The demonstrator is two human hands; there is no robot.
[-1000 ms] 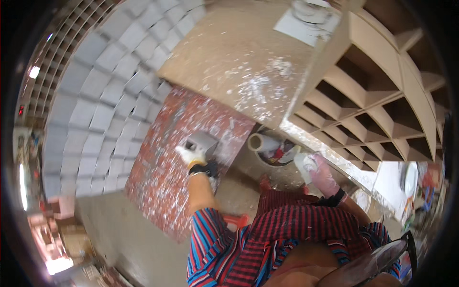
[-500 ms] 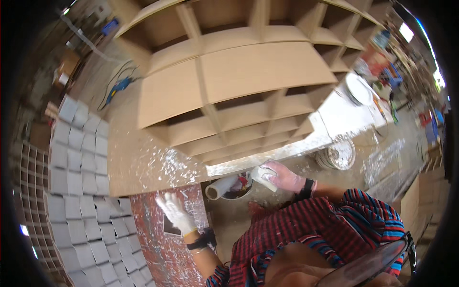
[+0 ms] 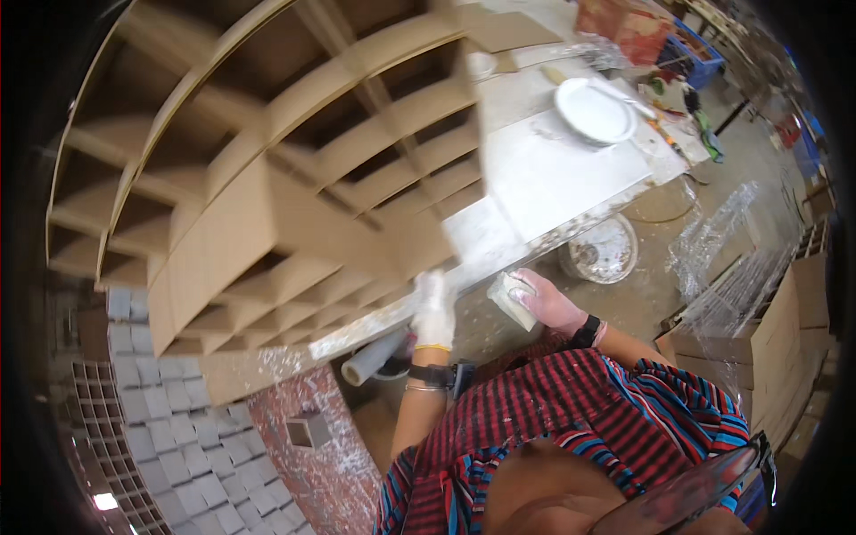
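Note:
A large brown cardboard-like unit with many square compartments (image 3: 218, 227) stands on the work table, smeared by motion. My left hand (image 3: 434, 308), in a white glove, reaches to the table edge by the unit's lower right corner. Its fingers are blurred, and whether they touch the unit I cannot tell. My right hand (image 3: 548, 303), in a pinkish-white glove, is closed around a white block-shaped pad (image 3: 513, 301) in front of the table edge.
A white round dish (image 3: 596, 111) lies on the white-stained table top (image 3: 562, 174). Below stands a paint-spattered bucket (image 3: 603, 250). A roll of film (image 3: 374, 357) is under the table edge. Plastic-wrapped cardboard boxes (image 3: 758, 348) are at right; grey blocks (image 3: 192, 419) at left.
The compartmented unit has turned and shifted left, showing a corner. My left hand has moved right, from over the red board to the table edge. My right hand still holds the pad.

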